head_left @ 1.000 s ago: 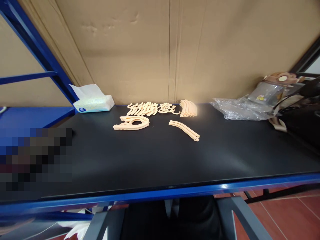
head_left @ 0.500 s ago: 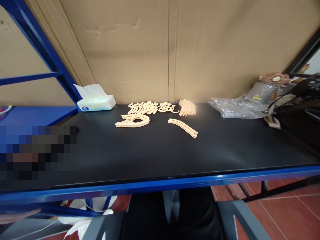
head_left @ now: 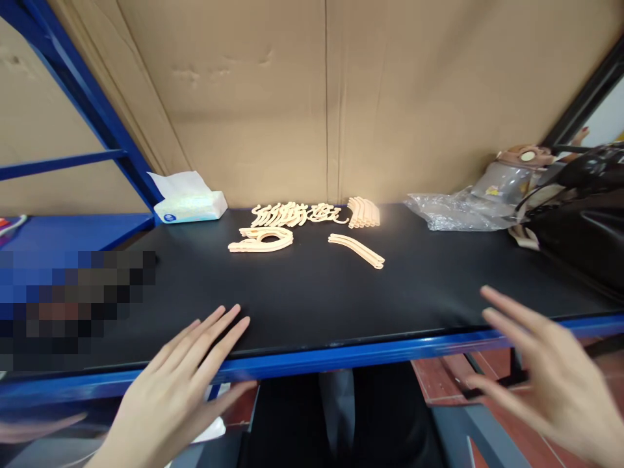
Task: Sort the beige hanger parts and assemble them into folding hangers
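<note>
My left hand (head_left: pixel 178 380) is over the table's front edge at the left, fingers stretched and holding nothing. My right hand (head_left: pixel 548 367) is at the front right, slightly blurred, its fingers spread and nothing in them. Beyond them on the black table top (head_left: pixel 302 292) lie cream plastic pieces. Two curved arm pieces (head_left: pixel 358 250) lie together right of centre. Left of centre rests a folded cream hanger-like piece (head_left: pixel 263 240). Behind it are a row of hook-shaped pieces (head_left: pixel 280 214), a smaller cluster of hooked pieces (head_left: pixel 324 212) and a stack of curved arms (head_left: pixel 363 212).
A tissue pack (head_left: pixel 190 205) stands at the back left. At the back right are a crumpled clear plastic bag (head_left: pixel 448 211), a clear bottle with a brown lid (head_left: pixel 511 175) and a black bag (head_left: pixel 580 227). Cardboard (head_left: pixel 253 97) walls the rear; a blue frame (head_left: pixel 92 97) rises left.
Both my hands have come into view from below, open, at the table's front edge. The cream pieces lie as before; the camera view has shifted slightly.
</note>
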The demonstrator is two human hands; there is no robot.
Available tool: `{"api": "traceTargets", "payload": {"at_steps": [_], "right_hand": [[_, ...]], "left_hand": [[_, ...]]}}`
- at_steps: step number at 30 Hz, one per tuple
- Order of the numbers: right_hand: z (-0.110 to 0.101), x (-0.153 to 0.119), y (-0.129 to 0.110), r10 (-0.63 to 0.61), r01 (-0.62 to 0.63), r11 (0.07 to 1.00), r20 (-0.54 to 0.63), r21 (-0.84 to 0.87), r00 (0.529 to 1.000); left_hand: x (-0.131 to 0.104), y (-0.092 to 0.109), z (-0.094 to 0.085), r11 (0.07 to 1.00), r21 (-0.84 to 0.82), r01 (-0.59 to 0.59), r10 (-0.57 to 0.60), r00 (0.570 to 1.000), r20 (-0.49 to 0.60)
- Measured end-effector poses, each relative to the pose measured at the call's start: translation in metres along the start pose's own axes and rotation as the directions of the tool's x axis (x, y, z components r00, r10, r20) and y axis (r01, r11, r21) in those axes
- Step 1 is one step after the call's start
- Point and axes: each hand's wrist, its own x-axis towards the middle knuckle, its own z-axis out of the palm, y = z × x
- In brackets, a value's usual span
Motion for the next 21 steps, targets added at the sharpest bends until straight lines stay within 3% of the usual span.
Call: {"api": "traceTargets", "payload": {"at_steps": [4, 9, 15, 21], "right_hand": [[0.031, 0.005, -0.002, -0.126, 0.127, 0.986, 0.025, -0.107, 0.992], [0.043, 0.005, -0.001, -0.130, 0.126, 0.978, -0.015, -0.167, 0.991], [0.055, -0.001, 0.000, -0.159, 0.125, 0.968, -0.145, -0.219, 0.977], [0.058, -0.003, 0.000, -0.137, 0.094, 0.966, -0.168, -0.240, 0.976]], "left_hand": [[0.003, 0.006, 0.011, 0.995, -0.050, 0.090, -0.091, 0.996, -0.015], [0.002, 0.018, 0.008, 0.983, -0.049, 0.178, -0.179, 0.984, -0.015], [0.002, 0.018, 0.011, 0.991, 0.115, 0.074, -0.071, 0.997, -0.034], [-0.004, 0.012, 0.020, 0.967, 0.250, -0.051, 0.073, 0.994, -0.080]]}}
